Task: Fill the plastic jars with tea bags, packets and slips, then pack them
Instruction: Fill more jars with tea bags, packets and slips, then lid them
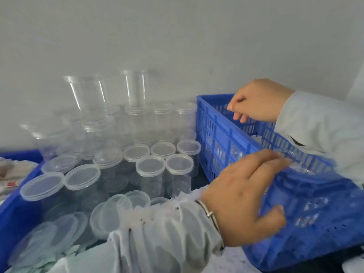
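Head view shows a blue crate [226, 133] on the right, with a blue bin [11, 205] of lidded jars [149, 168] and loose lids [110, 213] at its left, more open jars [136, 87] stacked behind. Left hand [242, 198] is curled round a clear jar [299, 196] at the crate's near wall, holding it. Right hand [256, 101] hovers over the far rim, fingers bent; I cannot tell if it holds anything. A risk, I think: the smooth jar may slip, or knock the stacked jars over.
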